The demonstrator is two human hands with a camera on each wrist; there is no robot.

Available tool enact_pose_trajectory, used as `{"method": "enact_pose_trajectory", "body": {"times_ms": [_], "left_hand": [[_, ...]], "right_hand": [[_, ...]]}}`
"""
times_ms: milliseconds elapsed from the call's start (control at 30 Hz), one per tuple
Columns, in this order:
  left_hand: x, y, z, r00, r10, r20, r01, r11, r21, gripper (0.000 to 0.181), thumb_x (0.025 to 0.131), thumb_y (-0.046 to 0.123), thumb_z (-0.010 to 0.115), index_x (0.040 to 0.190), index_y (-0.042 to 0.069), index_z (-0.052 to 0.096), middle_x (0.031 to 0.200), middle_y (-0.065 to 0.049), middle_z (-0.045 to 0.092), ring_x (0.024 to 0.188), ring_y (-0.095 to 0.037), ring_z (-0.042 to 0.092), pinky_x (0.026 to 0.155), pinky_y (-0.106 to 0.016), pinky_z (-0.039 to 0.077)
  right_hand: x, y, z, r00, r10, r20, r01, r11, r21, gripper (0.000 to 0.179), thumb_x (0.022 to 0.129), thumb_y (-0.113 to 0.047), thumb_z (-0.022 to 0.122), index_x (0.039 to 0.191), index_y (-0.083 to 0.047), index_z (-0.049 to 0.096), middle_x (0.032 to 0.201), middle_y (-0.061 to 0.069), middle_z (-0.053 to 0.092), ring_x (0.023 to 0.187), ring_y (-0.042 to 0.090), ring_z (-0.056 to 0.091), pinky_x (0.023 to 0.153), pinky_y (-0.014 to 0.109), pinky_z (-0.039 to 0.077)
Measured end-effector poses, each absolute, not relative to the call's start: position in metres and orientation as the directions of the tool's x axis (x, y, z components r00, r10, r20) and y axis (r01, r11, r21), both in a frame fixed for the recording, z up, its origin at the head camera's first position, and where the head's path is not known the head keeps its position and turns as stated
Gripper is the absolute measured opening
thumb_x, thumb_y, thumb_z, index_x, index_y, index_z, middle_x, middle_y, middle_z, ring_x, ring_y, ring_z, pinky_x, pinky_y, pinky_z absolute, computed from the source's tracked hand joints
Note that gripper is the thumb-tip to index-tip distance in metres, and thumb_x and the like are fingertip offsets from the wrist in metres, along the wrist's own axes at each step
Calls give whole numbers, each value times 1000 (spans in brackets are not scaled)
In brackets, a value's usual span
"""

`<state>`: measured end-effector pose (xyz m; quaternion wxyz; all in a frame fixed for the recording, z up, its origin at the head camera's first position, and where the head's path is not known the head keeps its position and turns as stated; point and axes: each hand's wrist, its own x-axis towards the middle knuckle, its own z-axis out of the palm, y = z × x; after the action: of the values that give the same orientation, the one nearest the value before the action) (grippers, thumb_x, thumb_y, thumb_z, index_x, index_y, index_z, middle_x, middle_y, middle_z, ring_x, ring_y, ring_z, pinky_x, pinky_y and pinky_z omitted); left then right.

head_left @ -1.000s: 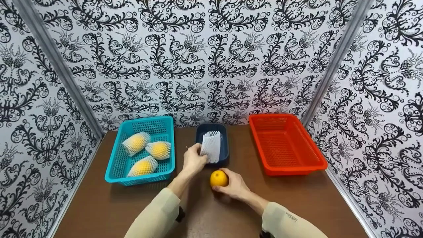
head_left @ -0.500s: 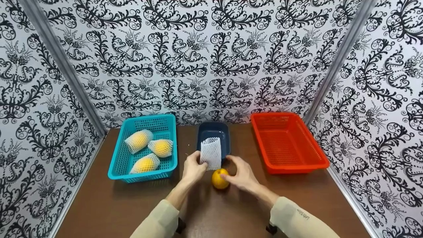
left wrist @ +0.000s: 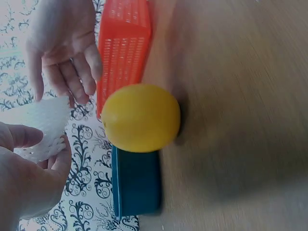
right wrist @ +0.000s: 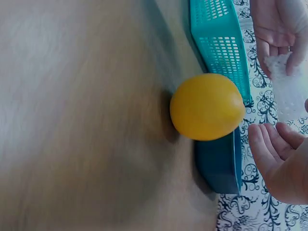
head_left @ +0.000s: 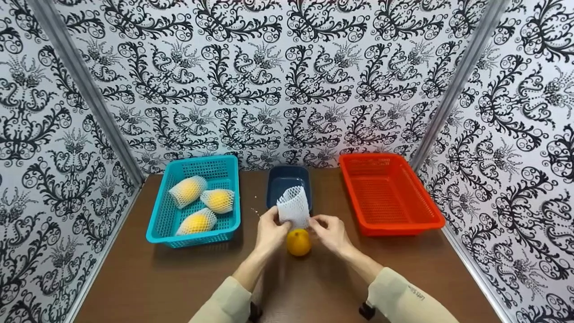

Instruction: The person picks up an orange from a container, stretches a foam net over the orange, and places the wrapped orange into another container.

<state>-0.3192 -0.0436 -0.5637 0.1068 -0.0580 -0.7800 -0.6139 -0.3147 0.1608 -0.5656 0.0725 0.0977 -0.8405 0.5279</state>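
A white foam net sleeve (head_left: 294, 208) is held up in front of the dark blue tray, pinched between the thumb and fingers of my left hand (head_left: 271, 234). My right hand (head_left: 332, 235) is at the sleeve's right edge; in the left wrist view its fingers (left wrist: 72, 82) look fairly straight, with the thumb side near or touching the net. Just below the sleeve a bare orange (head_left: 299, 242) rests on the table, touched by neither hand. From the right wrist, the sleeve (right wrist: 288, 98) hangs between both hands, beyond the orange (right wrist: 207, 107).
A dark blue tray (head_left: 276, 179) stands behind the hands. To the left, a turquoise basket (head_left: 154, 229) contains 3 yellow fruits in foam nets (head_left: 197, 222). A red basket (head_left: 376, 231) stands on the right. Patterned walls (head_left: 287, 89) enclose the brown table (head_left: 179, 282).
My right hand has let go of the orange and moved up to the sleeve. With my left hand, the sleeve has come out of the tray toward me, its top end now tilted left.
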Motion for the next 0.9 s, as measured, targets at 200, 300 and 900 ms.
{"method": "enact_pose_trajectory", "body": {"times_ms": [200, 300, 900], "left_hand": [[-316, -37, -567, -964, -68, 257, 237, 217, 947, 36, 81, -1, 81, 117, -3, 79, 111, -19, 84, 93, -19, 74, 82, -30, 60], [-313, -36, -569, -962, -75, 261, 239, 228, 944, 37, 80, 0, 82, 117, -4, 79, 110, -19, 84, 92, -19, 73, 83, -31, 61], [-299, -24, -570, -925, -102, 366, 305, 373, 876, 35, 81, 2, 82, 115, 3, 81, 110, -15, 86, 99, -30, 81, 88, -48, 66]], "right_hand": [[-314, 155, -566, -995, -53, 80, -88, 172, -981, 25, 105, -12, 77, 111, 12, 78, 100, 27, 84, 81, 34, 85, 69, 29, 69], [-315, 154, -565, -999, -36, -1, 0, 24, -1000, 22, 102, -8, 79, 112, 11, 75, 94, 15, 84, 81, 24, 83, 73, 32, 69], [-316, 133, -568, -962, 1, -273, 250, -396, -884, 10, 107, -13, 73, 112, -4, 73, 96, 5, 78, 87, 20, 75, 86, 33, 66]]}}
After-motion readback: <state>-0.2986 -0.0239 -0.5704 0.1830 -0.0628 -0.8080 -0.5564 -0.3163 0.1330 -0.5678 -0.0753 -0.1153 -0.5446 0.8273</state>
